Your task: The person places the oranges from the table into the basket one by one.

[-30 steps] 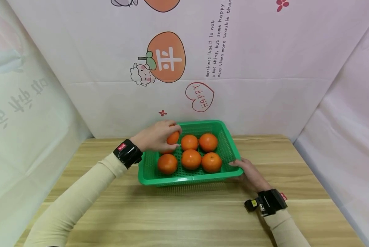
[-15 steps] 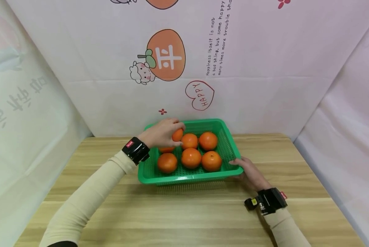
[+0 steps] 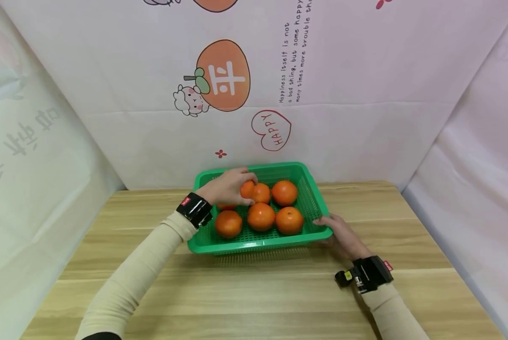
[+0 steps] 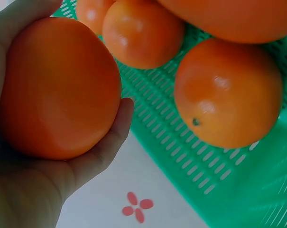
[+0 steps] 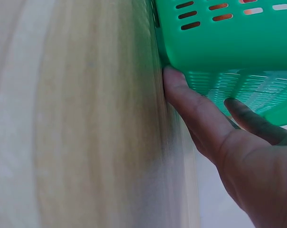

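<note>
My left hand [image 3: 230, 186] grips an orange [image 4: 62, 88] with its fingers and thumb wrapped around the sides. It hangs over the back left part of a green plastic basket [image 3: 254, 246], overlapping another orange [image 3: 261, 194] in the head view. Several more oranges lie inside, among them a front left one [image 3: 228, 224] and a front right one [image 3: 290, 220]. At the basket's right front corner, my right hand [image 3: 344, 237] holds the rim, thumb over it. In the right wrist view, the fingers [image 5: 200, 111] reach low along the outer wall, close to the tabletop.
The basket stands on a wood-grain table [image 3: 254, 293], near its back edge. A white printed cloth [image 3: 343, 137] rises right behind it, and more white cloth hangs on the left and right sides.
My left hand has moved to the right over the basket with the orange in its grip, dipping slightly in the last half second. The right hand keeps its place on the basket.
</note>
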The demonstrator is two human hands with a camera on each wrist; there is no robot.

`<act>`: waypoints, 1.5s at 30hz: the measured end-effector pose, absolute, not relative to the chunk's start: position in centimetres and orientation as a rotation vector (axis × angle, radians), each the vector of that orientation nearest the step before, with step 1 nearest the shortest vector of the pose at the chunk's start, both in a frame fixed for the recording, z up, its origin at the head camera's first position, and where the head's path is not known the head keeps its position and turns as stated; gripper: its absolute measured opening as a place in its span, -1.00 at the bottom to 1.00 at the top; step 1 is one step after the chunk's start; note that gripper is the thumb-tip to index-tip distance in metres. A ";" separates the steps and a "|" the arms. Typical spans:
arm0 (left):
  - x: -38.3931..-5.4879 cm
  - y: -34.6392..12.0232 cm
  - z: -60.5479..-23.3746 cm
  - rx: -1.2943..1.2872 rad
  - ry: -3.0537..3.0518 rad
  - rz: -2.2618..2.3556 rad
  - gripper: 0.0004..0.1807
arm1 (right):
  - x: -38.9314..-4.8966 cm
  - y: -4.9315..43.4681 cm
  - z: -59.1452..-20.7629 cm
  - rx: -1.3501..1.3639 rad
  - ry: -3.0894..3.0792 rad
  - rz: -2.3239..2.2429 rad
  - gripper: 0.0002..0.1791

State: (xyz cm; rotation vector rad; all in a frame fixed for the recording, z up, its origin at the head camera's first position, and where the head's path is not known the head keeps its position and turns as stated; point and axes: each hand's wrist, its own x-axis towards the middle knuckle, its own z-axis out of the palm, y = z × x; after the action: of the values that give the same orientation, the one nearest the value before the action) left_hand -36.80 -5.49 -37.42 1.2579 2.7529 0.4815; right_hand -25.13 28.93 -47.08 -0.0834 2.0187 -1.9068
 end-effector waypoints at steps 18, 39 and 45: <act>-37.1 -5.4 -39.6 1.136 2.697 0.357 -0.37 | -25.2 28.9 -46.9 -0.073 2.033 -1.893 -0.24; -36.5 -4.6 -41.4 1.139 2.614 0.175 -0.17 | -24.9 28.9 -46.8 -0.092 2.042 -1.903 -0.25; -36.3 -4.5 -41.8 1.089 2.593 0.130 -0.19 | -25.0 28.9 -46.8 -0.086 2.040 -1.898 -0.26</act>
State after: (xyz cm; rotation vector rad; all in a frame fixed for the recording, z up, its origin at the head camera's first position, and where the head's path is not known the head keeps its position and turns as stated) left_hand -36.30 -4.51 -41.79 1.0887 2.5929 0.1299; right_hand -25.04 28.87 -46.84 -0.0859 2.0396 -1.8977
